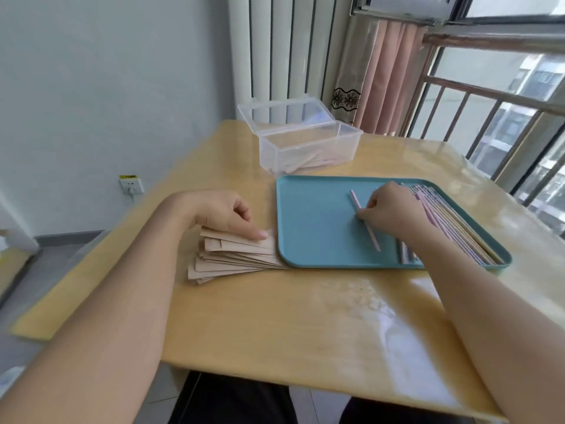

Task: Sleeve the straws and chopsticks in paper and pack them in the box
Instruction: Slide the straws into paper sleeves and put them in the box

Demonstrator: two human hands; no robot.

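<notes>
Table: pale wood top, glossy, carries everything.

Teal tray: sits right of centre; smooth plastic floor, raised rim. Judged slippery under thin round stock.

Clear box: beyond the tray, lid hinged back; a few sleeved pieces lie in the bottom. Rigid, light, open for drop-in.

Paper sleeves: fanned stack just left of the tray, touching its rim. Thin kraft paper, judged limp and easily creased; best lifted singly by the open end. Left hand rests on the top sleeve, fingers curled, thumb pressing the paper near the tray; whether it has actually pinched one sleeve free, cannot tell.

Straws and chopsticks: loose bundle along the tray's right side, partly hidden by the right forearm.

Pink straw: lies alone on the tray floor, apart from the bundle. Right hand pinches it at about mid-length with its fingertips. Judged very light, hollow, crushable, prone to roll; a gentle grip nearer one end should leave a free tip to feed into the sleeve mouth.
</notes>
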